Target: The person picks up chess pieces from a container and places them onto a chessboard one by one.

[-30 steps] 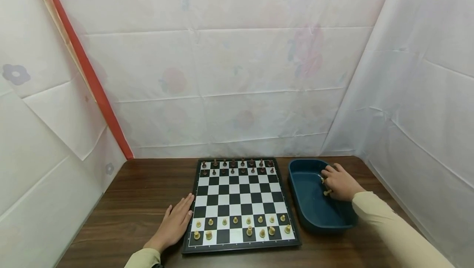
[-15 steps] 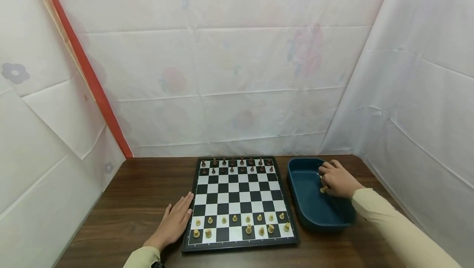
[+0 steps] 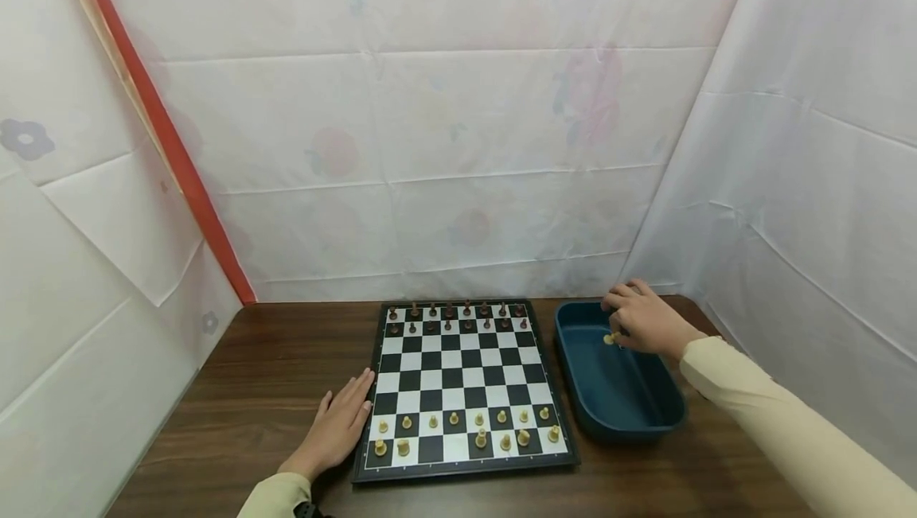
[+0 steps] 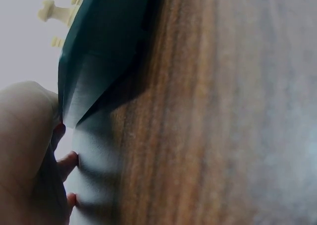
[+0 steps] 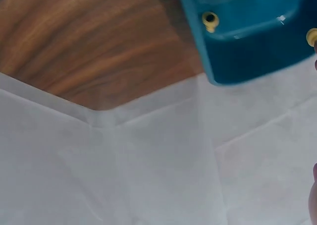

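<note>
A chessboard [image 3: 462, 383] lies on the table, with red-brown pieces [image 3: 458, 317] in two rows at its far end and cream pieces [image 3: 466, 427] in two rows at its near end. Two squares of the nearest row, left of the middle, hold no piece. My left hand [image 3: 337, 426] rests with straight fingers along the board's left edge. Over the blue basin [image 3: 605, 391], my right hand [image 3: 648, 321] pinches a cream chess piece [image 3: 611, 339]; its exact kind is hard to tell. Another cream piece [image 5: 210, 21] lies inside the basin in the right wrist view.
The basin stands just right of the board on the brown wooden table [image 3: 286, 375]. White patterned sheeting [image 3: 444, 144] hangs behind and at both sides, with a red strip [image 3: 172, 136] at the left corner.
My right hand has risen from inside the basin and moved slightly left, bringing the cream chess piece with it. My left hand stays at the board's edge.
</note>
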`<state>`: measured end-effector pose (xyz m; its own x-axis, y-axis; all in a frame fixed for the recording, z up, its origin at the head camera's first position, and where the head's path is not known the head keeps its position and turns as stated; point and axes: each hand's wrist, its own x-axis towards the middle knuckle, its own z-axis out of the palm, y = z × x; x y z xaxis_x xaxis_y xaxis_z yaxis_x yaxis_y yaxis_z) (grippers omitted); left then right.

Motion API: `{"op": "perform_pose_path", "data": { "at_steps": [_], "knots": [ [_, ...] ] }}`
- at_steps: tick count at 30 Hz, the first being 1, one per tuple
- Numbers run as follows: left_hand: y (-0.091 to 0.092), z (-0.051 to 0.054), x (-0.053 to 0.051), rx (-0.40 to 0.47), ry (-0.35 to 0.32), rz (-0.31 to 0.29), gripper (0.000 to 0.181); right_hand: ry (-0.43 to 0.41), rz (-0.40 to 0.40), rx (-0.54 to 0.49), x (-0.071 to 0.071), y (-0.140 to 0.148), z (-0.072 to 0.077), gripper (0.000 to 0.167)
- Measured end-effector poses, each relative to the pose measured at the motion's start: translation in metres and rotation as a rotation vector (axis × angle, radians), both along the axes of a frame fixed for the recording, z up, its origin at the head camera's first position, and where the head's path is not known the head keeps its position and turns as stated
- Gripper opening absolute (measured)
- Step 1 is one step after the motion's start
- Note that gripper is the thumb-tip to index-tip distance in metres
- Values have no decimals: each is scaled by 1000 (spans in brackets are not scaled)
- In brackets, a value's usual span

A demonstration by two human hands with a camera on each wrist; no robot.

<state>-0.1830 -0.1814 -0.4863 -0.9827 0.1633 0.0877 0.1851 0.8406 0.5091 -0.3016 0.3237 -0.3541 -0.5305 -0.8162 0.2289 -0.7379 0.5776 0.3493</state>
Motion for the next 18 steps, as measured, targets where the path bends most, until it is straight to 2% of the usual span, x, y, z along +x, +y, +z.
{"op": "perform_pose_path", "data": {
  "at_steps": [6, 9, 12, 18],
  "knots": [
    [0, 1, -1, -7, -8, 5, 50, -9, -41, -48, -3, -14, 12, 17],
    [1, 2, -1, -13, -3, 7, 50, -25, -32, -64, 0, -28, 16, 14],
    [0, 2, 0, 0, 7, -1, 50, -25, 4, -50, 5, -45, 17, 14],
    [0, 3, 2, 27, 28, -20, 48, -11, 133, 3, 21, -93, 19, 15]
  ]
}}
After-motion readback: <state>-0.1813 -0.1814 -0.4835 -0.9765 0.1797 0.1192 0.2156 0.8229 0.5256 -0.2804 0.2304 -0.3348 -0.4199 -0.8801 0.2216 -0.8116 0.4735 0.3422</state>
